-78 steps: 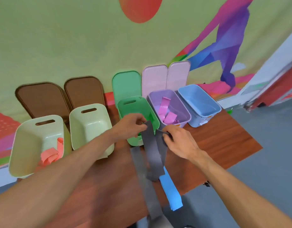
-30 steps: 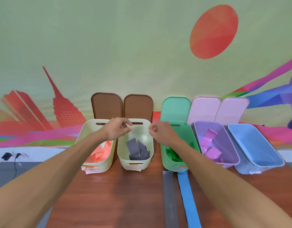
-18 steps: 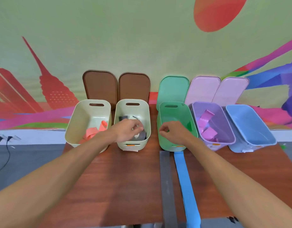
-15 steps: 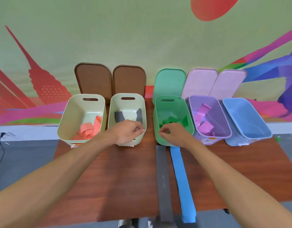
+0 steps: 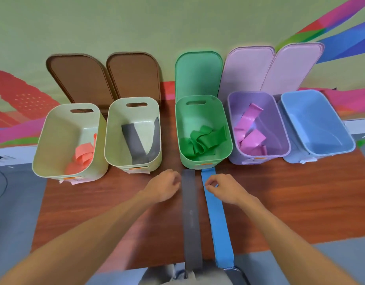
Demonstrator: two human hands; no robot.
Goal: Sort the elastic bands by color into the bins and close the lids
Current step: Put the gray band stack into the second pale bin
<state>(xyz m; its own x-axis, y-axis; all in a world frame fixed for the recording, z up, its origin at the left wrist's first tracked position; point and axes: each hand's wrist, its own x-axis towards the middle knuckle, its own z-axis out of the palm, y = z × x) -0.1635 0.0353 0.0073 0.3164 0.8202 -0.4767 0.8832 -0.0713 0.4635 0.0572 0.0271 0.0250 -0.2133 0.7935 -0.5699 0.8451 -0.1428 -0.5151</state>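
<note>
My left hand (image 5: 164, 187) loosely curled, empty, beside grey band (image 5: 190, 219) lying flat on surface (image 5: 290, 198). My right hand (image 5: 223, 188) pinching blue band (image 5: 218, 221) near green bin (image 5: 203, 161). All bins open.

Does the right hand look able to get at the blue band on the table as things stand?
Probably yes. The right hand sits at the blue band, fingertips at its left edge, and nothing lies on that band; the grey band lies apart alongside.

Both hands withdrawn from bins toward table edge; left hand (image 5: 164, 187) now beside grey band (image 5: 190, 219); right hand (image 5: 223, 188) fingertips on blue band (image 5: 217, 219).
</note>
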